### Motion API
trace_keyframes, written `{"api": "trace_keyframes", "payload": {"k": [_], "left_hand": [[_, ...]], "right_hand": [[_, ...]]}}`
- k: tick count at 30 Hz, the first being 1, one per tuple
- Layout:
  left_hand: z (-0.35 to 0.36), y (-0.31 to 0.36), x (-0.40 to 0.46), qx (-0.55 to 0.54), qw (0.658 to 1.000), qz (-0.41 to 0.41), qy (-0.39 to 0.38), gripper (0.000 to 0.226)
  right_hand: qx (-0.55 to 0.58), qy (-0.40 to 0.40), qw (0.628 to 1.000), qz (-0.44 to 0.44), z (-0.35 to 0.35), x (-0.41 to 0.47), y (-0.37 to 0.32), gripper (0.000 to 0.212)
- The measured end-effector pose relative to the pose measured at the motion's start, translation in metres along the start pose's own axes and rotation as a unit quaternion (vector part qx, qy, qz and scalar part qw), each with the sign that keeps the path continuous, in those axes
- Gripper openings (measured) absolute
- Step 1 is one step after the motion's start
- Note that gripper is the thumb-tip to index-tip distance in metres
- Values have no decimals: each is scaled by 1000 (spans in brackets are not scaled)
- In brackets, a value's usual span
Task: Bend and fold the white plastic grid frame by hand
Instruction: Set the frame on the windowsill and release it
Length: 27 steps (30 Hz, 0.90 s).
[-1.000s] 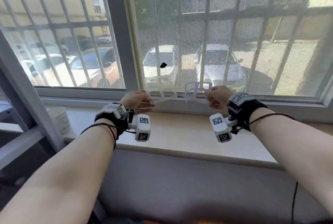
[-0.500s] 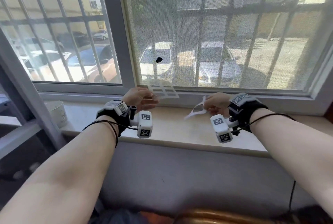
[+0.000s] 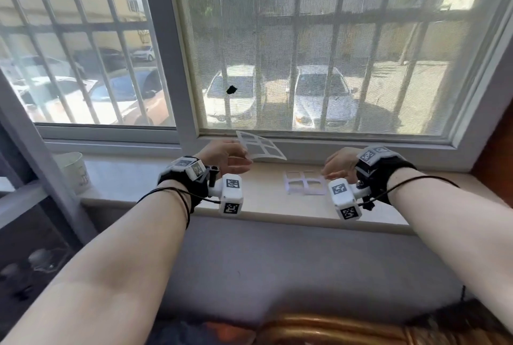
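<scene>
One container shows here: a white paper cup [image 3: 72, 171] standing upright at the far left end of the window sill [image 3: 266, 203], its inside hidden from this angle. Two pieces of white plastic grid are in sight. The left hand [image 3: 224, 157] hovers above the sill near its middle, fingers curled with thumb and fingertips pinched on the near corner of one grid piece [image 3: 261, 147], which it holds up off the sill, tilted, its far edge reaching toward the window frame [image 3: 327, 140] behind. The second grid piece [image 3: 305, 184] lies flat on the sill, to the right of the left hand and below the raised piece. The right hand [image 3: 341, 165] sits low over the sill just right of that flat piece, fingers bent loosely downward, their tips at or touching its right edge; whether they actually grip it cannot be told. Both wrists carry black straps with white marker blocks, and both forearms cross the sill's front edge.
</scene>
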<state>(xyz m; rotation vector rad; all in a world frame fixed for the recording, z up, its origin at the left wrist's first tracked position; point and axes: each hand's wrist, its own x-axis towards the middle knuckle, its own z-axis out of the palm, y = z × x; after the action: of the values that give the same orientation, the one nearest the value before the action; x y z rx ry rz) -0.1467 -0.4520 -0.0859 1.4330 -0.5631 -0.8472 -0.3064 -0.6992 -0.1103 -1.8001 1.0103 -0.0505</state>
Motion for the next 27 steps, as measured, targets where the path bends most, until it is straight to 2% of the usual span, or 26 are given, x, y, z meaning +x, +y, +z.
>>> {"api": "trace_keyframes", "payload": {"k": [5,9,15,20,23,27], "left_hand": [[5,3,4,-9,1000,8,-8,15],[6,9,5,-28,999,14,-16,15],[-3,17,7,-79,995,22,-51,21],[-6,22,-1,-69,993,35,-86,38],[-8,25,-4,-85,992,42,-78,31],[-14,32,-10,-110,991,29,-73,26]], "right_hand": [[61,-37,996,-59,1,-19,-17,29],[21,-46,985,-168,8,-37,-36,29],[-9,-67,965,-252,19,-40,-52,32],[29,-56,961,-268,29,-41,-61,42],[27,-48,959,-277,35,-44,-66,48],[24,-25,951,-306,43,-48,-73,44]]}}
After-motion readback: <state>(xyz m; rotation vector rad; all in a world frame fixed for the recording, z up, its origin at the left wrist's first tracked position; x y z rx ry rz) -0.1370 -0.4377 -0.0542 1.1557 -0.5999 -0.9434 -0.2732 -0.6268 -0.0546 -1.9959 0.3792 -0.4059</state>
